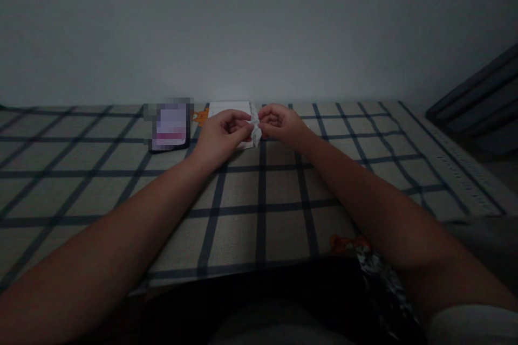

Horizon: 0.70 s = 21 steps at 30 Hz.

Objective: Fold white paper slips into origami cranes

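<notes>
left hand (224, 132): fingers pinch crumpled white piece (255, 132) from nine o'clock | right hand (285, 125): fingers pinch it from three | phone (172, 121): left hand's nine o'clock

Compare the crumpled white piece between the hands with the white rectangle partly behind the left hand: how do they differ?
The crumpled piece is wrinkled and narrow; the rectangle looks smoother, straight-edged and wider. The left hand and right hand hold the crumpled piece, while the rectangle appears to lie on the checked cloth. Both are white.
</notes>
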{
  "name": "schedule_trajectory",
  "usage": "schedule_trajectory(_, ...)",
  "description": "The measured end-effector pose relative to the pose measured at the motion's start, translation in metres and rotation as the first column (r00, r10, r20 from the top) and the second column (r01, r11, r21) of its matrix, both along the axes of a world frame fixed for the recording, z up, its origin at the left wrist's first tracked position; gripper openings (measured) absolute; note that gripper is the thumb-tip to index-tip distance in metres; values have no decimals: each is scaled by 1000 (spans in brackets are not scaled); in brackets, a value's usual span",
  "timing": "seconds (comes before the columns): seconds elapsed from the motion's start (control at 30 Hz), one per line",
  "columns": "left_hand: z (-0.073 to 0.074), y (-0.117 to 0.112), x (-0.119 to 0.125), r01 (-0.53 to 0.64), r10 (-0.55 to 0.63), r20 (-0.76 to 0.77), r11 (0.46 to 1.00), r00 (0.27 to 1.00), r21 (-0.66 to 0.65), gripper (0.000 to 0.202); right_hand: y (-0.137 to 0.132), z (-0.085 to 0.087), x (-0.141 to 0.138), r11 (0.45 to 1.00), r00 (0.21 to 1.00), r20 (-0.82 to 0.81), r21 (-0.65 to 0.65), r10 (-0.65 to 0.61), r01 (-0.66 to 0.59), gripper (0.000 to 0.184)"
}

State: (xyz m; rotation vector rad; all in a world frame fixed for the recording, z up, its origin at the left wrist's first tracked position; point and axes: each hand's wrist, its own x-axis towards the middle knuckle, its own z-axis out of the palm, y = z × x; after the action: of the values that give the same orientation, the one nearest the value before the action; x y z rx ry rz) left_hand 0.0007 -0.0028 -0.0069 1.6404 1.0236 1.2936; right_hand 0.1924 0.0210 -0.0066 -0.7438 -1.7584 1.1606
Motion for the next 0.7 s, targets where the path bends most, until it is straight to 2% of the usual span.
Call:
schedule_trajectory(0.17, 2, -3, 3, 20, -19, 23, 999, 1000, -49, 23, 1, -2, -1, 999, 1000, -11, 53, -1, 2, 19)
schedule_trajectory(0.3, 2, -4, 2, 20, -20, 5, 1000, 1000, -13, 26, 0, 0, 0, 995, 1000, -5, 94, 10, -10, 18)
schedule_trajectory(0.7, 4, -6, 4, -36, 36, -7, 999, 999, 15, 24, 2, 0, 0, 996, 999, -9, 89, 31, -30, 20)
